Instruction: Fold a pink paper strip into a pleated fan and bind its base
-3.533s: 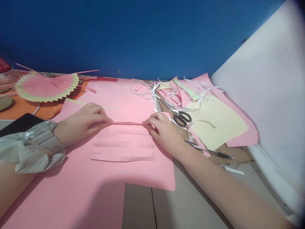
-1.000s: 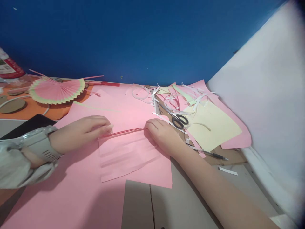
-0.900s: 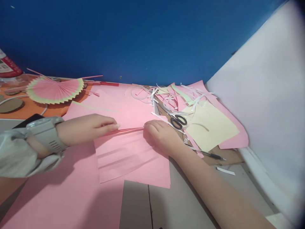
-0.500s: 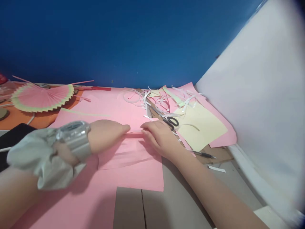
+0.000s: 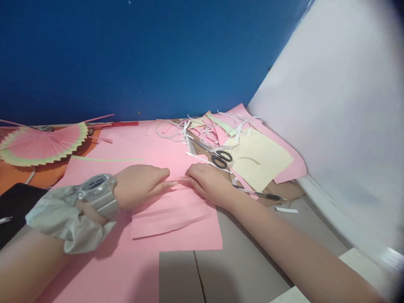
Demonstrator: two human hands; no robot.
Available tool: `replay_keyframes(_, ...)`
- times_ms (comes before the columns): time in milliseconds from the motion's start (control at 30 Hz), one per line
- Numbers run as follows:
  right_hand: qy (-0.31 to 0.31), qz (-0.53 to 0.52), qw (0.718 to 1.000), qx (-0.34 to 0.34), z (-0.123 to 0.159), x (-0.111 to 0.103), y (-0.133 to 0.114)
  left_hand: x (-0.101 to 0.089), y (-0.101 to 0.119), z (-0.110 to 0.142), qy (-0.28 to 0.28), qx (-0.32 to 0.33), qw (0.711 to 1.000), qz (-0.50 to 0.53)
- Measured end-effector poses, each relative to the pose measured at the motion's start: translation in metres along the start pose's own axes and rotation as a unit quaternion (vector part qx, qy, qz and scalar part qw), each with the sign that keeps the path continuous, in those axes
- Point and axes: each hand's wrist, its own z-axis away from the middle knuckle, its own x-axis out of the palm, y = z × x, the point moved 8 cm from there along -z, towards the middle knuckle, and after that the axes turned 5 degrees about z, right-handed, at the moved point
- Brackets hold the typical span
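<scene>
1 head-worn view, facing forward and down

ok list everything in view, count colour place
creased paper: 1, pink, centre
sheets: several, pink, beneath
fan: 1, pink and yellow, left
mat: 1, orange, left
flat object: 1, black, left
scissors: 1, black, right
slim tool: 1, black, right
card: 1, yellow, right
strips: many, mostly white, back
table: 1, grey, front
wall: 1, blue, back
panel: 1, white, right
watch: 1, grey, left wrist
scrunchie: 1, grey, left wrist
left hand: 1, centre
right hand: 1, centre
</scene>
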Motion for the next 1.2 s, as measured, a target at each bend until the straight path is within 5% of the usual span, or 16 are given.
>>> replay_keyframes(200, 0.037, 0.017, 0.999, -0.015, 0.004, -0.004, 0.003, 0.000, -0.011, 0.002, -0.045, -0.015, 0.986, 0.157)
replay_keyframes(500, 0.096, 0.088, 0.991, -0.037, 0.011, -0.014, -0.011, -0.016, 0.005, 0.005, 0.036, -0.016, 0.999, -0.028)
replay_keyframes(800, 0.104, 0.073, 0.990, -0.059, 0.012, -0.013, -0.012, -0.019, 0.012, 0.008, 0.058, 0.019, 0.997, 0.049)
replay_keyframes(1067, 0.087, 0.125, 0.985, -0.085, 0.012, -0.009, -0.023, -0.013, 0.019, 0.007, 0.039, 0.008, 0.999, 0.005)
replay_keyframes(1200, 0.105, 0.073, 0.989, -0.069, 0.011, -0.013, -0.023, -0.012, 0.025, 0.004, 0.033, -0.025, 0.999, -0.030)
